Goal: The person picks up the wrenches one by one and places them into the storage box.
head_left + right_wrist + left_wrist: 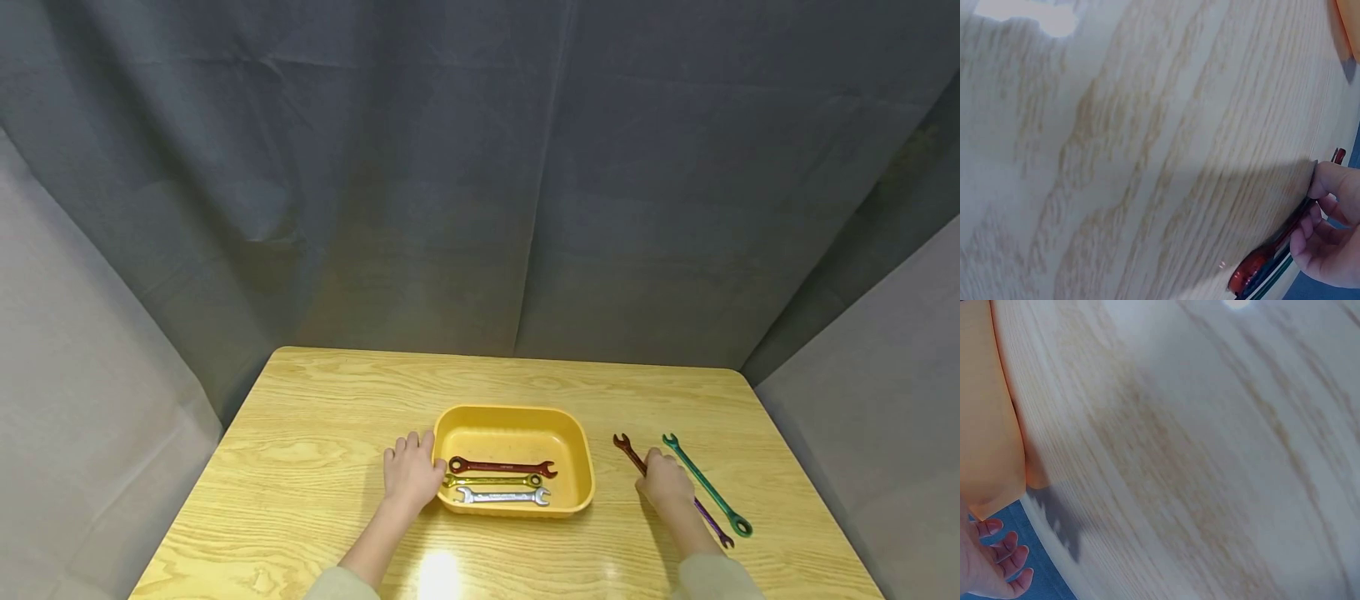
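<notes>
My left hand (411, 475) rests against the left side of a yellow plastic tray (573, 433), its thumb at the rim and fingers loosely spread outside. Lying lengthwise in the tray are a red wrench (502, 467), a yellow wrench (491, 481) and a silver wrench (502, 497). Further right, my right hand (666, 482) pinches an orange-brown wrench (633, 456) between thumb and fingers; its ring end shows in the right wrist view (1249, 270). The end of a purple wrench (716, 527) sticks out from under this hand. Beside it, a green wrench (705, 482) lies slanted on the table.
Under everything is a wood-grain table (315, 433) with rounded far corners. A dark grey curtain (420, 208) hangs behind its far edge, and light grey cloth (82, 400) stands at both sides. Glare spots shine near the table's front.
</notes>
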Available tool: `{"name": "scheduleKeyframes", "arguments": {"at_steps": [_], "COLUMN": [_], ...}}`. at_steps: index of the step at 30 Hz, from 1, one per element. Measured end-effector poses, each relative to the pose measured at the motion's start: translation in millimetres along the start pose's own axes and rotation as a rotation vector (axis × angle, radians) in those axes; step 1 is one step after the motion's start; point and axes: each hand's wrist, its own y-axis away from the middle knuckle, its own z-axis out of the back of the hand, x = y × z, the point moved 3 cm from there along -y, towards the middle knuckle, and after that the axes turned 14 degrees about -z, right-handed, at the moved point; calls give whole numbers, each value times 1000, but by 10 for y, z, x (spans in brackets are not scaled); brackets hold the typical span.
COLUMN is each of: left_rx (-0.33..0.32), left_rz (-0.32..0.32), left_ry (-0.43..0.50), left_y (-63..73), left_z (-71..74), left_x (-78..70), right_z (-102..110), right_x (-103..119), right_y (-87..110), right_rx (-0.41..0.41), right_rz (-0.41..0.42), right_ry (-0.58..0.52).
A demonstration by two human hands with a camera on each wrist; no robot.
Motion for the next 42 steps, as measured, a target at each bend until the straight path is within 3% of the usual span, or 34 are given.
{"name": "scheduleKeyframes", "arguments": {"at_steps": [18,27,42], "left_rx": [-6,-8,-5], "left_rz": [4,0,2], "left_ry": [7,7,9], "left_y": [3,3,15], "left_z": [-18,-12,25], "left_x": [-5,-3,-18], "right_z": [6,69,213], "right_x": [1,124,368], "right_y": [82,116,156], "right_rx": [-42,-94,-142], "right_rz": [56,132,173], "right_ry": [-12,-43,-92]}}
